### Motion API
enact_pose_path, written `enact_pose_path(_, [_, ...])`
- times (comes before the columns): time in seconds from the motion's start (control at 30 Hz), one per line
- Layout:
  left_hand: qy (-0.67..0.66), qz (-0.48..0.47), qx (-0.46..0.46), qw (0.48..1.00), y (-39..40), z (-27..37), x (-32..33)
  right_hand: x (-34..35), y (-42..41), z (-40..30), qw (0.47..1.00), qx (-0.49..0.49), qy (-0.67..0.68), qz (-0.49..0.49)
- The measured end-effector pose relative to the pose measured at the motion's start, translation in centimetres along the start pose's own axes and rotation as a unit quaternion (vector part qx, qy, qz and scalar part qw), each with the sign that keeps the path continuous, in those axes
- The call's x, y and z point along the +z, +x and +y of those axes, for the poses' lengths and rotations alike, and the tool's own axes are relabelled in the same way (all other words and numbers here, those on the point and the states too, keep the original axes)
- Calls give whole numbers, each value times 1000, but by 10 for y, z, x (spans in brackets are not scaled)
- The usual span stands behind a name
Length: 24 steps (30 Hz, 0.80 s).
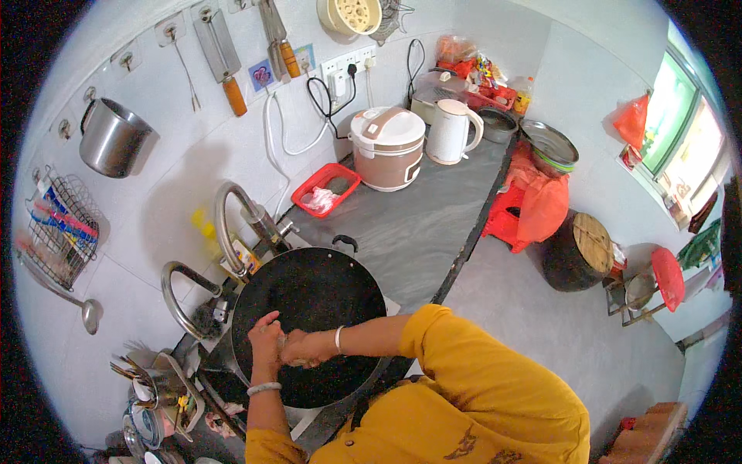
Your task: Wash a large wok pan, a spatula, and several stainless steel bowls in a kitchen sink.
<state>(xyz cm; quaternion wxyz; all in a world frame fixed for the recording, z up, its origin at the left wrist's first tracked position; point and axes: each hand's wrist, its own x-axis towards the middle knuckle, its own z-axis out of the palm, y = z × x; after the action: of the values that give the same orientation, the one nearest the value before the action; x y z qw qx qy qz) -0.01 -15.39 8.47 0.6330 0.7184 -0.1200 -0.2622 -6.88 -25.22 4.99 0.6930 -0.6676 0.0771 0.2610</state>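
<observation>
A large black wok [313, 290] with a dark loop handle sits over the sink area, tilted towards me. Above its lower left part, my left hand [265, 343], with a pale bracelet at the wrist, is pressed against my right hand [307, 348], which has a silver bangle. Something small and greyish seems to show between the palms, but the fingers hide most of it. Behind the wok stand a curved steel faucet [227, 217] and a yellow-labelled bottle [246, 255]. A second curved faucet [177, 290] rises at the left, beside a dark scouring pad [206, 320].
On the grey countertop [406, 232] are a red plastic basket [355, 175], a rice cooker [389, 159] and a white electric kettle [449, 133]. A utensil holder [168, 388] and dishes crowd the lower left. A steel pot [116, 142] and cleavers [217, 49] hang on the wall.
</observation>
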Motion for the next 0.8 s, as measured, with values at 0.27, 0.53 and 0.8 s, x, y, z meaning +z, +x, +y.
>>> enact_pose_path(0.27, [122,54,23,991,18,-42,-1,-3,3,8,994,-23,-104,-7])
enact_pose_path(0.53, [368,81,155,913,38,-51,9,-19,-22,-34,963,54,-253,81])
enact_pose_path(0.8, [282,150,35,947,24,-56,15,-22,-3,-7,928,9,-359,102])
